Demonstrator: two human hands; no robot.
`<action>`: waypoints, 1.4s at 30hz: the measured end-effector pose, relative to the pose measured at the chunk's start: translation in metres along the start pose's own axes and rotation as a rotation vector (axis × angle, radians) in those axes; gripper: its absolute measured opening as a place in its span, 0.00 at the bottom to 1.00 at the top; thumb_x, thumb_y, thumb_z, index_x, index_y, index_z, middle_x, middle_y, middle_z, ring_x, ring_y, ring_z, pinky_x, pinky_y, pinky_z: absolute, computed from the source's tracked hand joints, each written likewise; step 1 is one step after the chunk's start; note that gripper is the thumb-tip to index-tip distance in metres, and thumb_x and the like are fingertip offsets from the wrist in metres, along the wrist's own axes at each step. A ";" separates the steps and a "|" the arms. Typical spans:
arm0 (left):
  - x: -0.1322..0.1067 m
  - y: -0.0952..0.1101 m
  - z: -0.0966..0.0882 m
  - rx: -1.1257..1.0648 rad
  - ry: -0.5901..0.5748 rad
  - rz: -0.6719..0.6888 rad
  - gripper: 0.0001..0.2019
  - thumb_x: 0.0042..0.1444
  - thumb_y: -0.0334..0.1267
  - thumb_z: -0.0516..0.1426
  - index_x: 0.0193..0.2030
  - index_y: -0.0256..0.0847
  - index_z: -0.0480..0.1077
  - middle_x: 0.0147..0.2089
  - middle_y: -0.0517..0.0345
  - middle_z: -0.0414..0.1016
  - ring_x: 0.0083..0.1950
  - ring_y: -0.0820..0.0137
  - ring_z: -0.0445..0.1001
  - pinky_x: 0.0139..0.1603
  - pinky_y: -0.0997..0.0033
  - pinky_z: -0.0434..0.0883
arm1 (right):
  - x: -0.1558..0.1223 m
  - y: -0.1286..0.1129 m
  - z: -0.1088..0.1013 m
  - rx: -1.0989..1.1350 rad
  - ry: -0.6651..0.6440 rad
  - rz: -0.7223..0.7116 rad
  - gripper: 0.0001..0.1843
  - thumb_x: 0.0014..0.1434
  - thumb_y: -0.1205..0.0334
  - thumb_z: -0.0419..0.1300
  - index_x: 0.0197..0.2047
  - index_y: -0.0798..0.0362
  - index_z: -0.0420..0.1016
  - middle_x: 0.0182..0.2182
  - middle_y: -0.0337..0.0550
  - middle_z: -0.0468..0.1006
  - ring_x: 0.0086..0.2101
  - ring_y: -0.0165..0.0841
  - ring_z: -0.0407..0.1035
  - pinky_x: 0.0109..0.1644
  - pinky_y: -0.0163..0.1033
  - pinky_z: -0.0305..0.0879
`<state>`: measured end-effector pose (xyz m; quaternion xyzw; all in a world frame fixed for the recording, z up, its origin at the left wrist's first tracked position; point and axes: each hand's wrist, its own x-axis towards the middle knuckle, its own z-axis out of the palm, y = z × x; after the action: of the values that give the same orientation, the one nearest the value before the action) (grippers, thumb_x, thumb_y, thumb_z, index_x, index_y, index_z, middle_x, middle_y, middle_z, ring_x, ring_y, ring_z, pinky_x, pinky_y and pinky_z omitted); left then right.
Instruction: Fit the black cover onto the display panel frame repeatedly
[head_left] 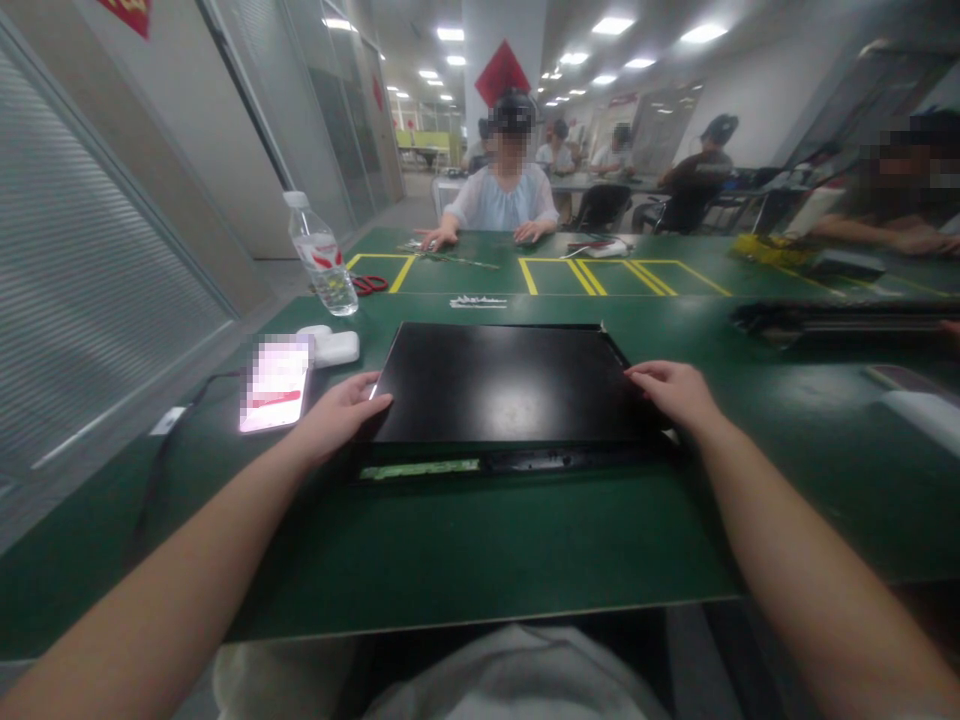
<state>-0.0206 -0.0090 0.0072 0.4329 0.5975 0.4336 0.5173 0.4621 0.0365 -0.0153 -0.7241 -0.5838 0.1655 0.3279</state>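
Note:
A glossy black flat display panel (502,385) lies in front of me, its near edge over a black frame (555,461). Along the frame's near side shows a green circuit-board strip (420,469). My left hand (349,405) grips the panel's left edge, thumb on top and fingers partly hidden beneath. At the opposite edge, my right hand (675,392) pinches the panel near its right side, fingers closed together. A thin part of the frame also shows past the panel's far right corner. What lies under the panel is hidden.
To the left are a lit phone (276,385), a white case (336,347), a water bottle (322,255) and red-handled scissors (369,285). White strips (478,301) lie beyond the panel. Another black frame (810,325) is at right. A person (506,195) sits opposite.

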 end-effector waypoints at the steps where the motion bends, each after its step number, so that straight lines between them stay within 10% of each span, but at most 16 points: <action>1: 0.000 0.000 0.000 0.003 0.002 -0.003 0.27 0.60 0.22 0.65 0.66 0.35 0.72 0.45 0.46 0.90 0.44 0.58 0.89 0.45 0.65 0.85 | 0.000 0.000 0.000 0.001 0.000 0.001 0.17 0.54 0.53 0.62 0.39 0.51 0.89 0.31 0.47 0.85 0.31 0.40 0.76 0.40 0.45 0.69; 42: -0.007 0.008 0.006 0.061 0.011 -0.020 0.25 0.67 0.22 0.59 0.70 0.32 0.67 0.44 0.47 0.90 0.44 0.61 0.89 0.46 0.67 0.84 | 0.000 0.000 0.001 -0.081 0.010 -0.045 0.16 0.56 0.57 0.61 0.41 0.50 0.89 0.32 0.45 0.86 0.35 0.42 0.79 0.45 0.46 0.71</action>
<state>-0.0140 -0.0130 0.0158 0.4401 0.6176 0.4121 0.5050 0.4616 0.0371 -0.0157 -0.7245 -0.6044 0.1308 0.3046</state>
